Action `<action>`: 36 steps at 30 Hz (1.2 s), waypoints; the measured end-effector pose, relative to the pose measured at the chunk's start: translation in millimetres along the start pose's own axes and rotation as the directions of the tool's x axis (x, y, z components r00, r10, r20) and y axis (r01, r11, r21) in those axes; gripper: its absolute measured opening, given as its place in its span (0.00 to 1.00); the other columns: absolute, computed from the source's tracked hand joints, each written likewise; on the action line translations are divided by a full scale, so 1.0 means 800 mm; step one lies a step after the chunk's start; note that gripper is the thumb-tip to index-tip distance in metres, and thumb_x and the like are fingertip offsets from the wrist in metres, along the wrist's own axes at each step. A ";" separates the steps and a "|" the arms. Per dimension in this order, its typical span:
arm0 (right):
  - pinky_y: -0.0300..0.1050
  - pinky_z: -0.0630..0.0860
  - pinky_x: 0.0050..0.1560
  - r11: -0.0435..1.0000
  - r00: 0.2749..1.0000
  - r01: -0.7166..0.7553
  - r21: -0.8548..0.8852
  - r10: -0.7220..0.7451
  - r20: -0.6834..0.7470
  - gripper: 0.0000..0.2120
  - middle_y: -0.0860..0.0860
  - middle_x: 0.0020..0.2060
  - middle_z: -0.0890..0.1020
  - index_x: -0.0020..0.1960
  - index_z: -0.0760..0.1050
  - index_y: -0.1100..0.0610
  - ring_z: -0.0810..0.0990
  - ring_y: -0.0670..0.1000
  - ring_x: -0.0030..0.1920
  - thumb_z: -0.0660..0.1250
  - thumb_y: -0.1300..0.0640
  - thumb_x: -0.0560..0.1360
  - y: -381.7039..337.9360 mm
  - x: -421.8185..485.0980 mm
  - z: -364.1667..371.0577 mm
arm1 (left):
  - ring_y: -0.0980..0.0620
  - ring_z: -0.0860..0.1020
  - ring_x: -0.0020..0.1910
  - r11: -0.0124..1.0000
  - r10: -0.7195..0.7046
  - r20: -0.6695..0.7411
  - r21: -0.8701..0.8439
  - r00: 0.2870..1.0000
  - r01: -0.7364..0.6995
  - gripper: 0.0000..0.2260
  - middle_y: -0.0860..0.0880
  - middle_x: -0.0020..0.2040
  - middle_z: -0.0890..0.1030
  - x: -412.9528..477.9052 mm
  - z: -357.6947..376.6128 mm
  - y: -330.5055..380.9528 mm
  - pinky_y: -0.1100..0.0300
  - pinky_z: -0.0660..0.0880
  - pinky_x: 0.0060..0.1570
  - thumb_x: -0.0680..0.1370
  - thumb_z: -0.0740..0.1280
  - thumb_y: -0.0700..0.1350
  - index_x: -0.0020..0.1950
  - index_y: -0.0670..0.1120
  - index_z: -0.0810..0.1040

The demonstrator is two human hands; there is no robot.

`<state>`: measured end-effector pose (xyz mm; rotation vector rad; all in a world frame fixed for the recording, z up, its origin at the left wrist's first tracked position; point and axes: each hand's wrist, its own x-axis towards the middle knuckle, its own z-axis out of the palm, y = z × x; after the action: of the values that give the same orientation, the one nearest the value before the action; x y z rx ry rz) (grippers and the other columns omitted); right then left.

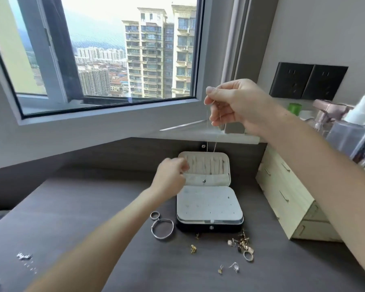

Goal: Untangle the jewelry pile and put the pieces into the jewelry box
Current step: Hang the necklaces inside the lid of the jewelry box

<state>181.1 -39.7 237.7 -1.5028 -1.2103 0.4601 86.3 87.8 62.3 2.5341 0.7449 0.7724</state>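
Right hand (238, 104) raised high above the box (209, 205), thumb and fingers pinched shut on a thin chain (219, 110). Chain hangs straight down from the pinch in two strands, its lower end reaching the top edge of the open lid (207, 165); whether it touches the lid cannot be told.

Left hand (171, 175) is well below the pinch and to its left, at the lid's left edge, fingers curled and blurred; cannot tell if it holds anything.

Box lies open on the desk (82, 207) directly under the pinch, lid upright, pale insert panel facing up.

Below the box, on the desk: small ring (154, 215) touching a bangle (162, 229) at left; pile (242, 245) of gold and silver pieces at right; loose small pieces (193, 248) between and nearer the camera.

Drawer unit (291, 197) stands just right of the box.
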 end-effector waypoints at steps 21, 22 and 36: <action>0.46 0.81 0.39 0.991 0.993 -0.118 -0.064 0.119 0.021 0.11 0.53 0.28 0.78 0.43 0.77 0.62 0.78 0.48 0.29 0.62 0.56 0.80 0.114 0.088 0.009 | 0.46 0.65 0.43 0.995 0.094 -0.186 -0.026 0.978 -0.100 0.11 0.45 0.41 0.73 0.008 0.081 -0.029 0.49 0.68 0.45 0.64 0.54 0.34 0.40 0.41 0.74; 0.47 0.81 0.39 0.989 0.991 -0.129 -0.069 0.132 0.034 0.11 0.54 0.28 0.78 0.44 0.77 0.63 0.78 0.49 0.29 0.62 0.56 0.80 0.119 0.086 0.012 | 0.46 0.65 0.43 0.993 0.103 -0.199 -0.030 0.975 -0.111 0.11 0.45 0.41 0.73 0.008 0.081 -0.029 0.49 0.68 0.45 0.63 0.55 0.34 0.40 0.41 0.74; 0.42 0.70 0.42 0.584 0.993 -0.042 -0.810 -0.065 -0.098 0.12 0.51 0.47 0.83 0.52 0.81 0.55 0.79 0.54 0.52 0.61 0.53 0.79 0.199 0.044 0.066 | 0.43 0.67 0.39 0.984 0.171 -0.287 0.004 0.943 -0.177 0.16 0.43 0.38 0.72 0.006 0.080 -0.026 0.44 0.71 0.38 0.63 0.46 0.41 0.36 0.40 0.72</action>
<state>222.3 36.0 89.9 -2.2598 -1.4162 -0.2782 120.0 93.5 4.8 2.5218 0.5993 1.2207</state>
